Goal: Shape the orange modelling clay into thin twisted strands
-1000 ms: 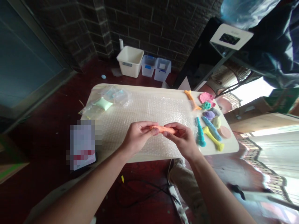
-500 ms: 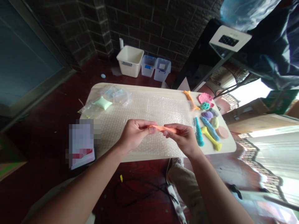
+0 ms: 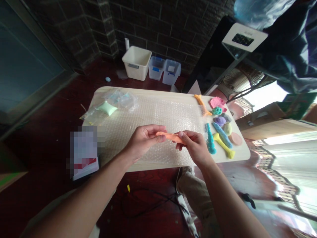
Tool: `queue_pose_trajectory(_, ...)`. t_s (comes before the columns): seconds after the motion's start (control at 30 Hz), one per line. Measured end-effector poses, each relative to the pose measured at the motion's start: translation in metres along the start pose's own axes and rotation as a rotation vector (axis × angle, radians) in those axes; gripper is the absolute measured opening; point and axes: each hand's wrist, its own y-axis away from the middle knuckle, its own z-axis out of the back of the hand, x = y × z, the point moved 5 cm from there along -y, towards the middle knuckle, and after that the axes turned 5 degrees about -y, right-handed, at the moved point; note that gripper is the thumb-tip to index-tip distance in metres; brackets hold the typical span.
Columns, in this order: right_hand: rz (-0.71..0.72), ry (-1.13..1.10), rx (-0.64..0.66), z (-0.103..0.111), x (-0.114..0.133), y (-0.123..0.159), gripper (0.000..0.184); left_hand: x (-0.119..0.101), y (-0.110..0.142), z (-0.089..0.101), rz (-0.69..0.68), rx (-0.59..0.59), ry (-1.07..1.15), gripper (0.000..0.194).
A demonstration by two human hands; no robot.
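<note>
Between my hands, above the table, is a long piece of orange modelling clay [image 3: 170, 136]. Its left end is pinched by my left hand [image 3: 145, 138], thumb in front and fingers behind. My right hand [image 3: 194, 143] is closed on the other end, its thumb pressed on top and fingers curled under. Below lies a sheet of bubble wrap [image 3: 173, 115]. To the right are shaped clay pieces: a teal stick [image 3: 210, 138], a yellow bone-like piece [image 3: 224, 145], a blue roll [image 3: 222, 135], a purple lump [image 3: 219, 121] and an orange piece [image 3: 202, 104].
A pale green clay packet [image 3: 107, 108] and clear plastic bags [image 3: 123, 99] lie at the table's [image 3: 151, 93] left. A white basket [image 3: 136, 64] and two clear bins [image 3: 171, 71] stand on the floor beyond. A power strip [image 3: 187, 216] and cables lie below the near edge.
My right hand has turned and shifted its grip, its thumb now on top of the orange clay, and more of the strip shows. My left hand keeps its pinch.
</note>
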Motion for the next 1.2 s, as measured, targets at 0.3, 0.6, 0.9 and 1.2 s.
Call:
queue_pose_trajectory(0.3, -0.019, 0.058, 0.016, 0.001, 0.000, -0.001, 0.035, -0.007, 0.005, 0.002, -0.075, -0.053, -0.340, 0.037)
queue_pose_trajectory(0.6, 0.183, 0.453, 0.088, -0.007, 0.005, 0.005, 0.036, -0.011, 0.007, -0.001, -0.136, -0.027, -0.474, 0.031)
queue_pose_trajectory(0.9, 0.251, 0.603, 0.057, -0.008, 0.016, 0.007, 0.025, -0.008, 0.005, 0.003, -0.112, -0.024, -0.365, 0.032)
queue_pose_trajectory(1.2, 0.191, 0.327, 0.064, -0.021, 0.012, 0.010, 0.030, -0.014, 0.005, -0.003, -0.099, 0.000, -0.186, 0.037)
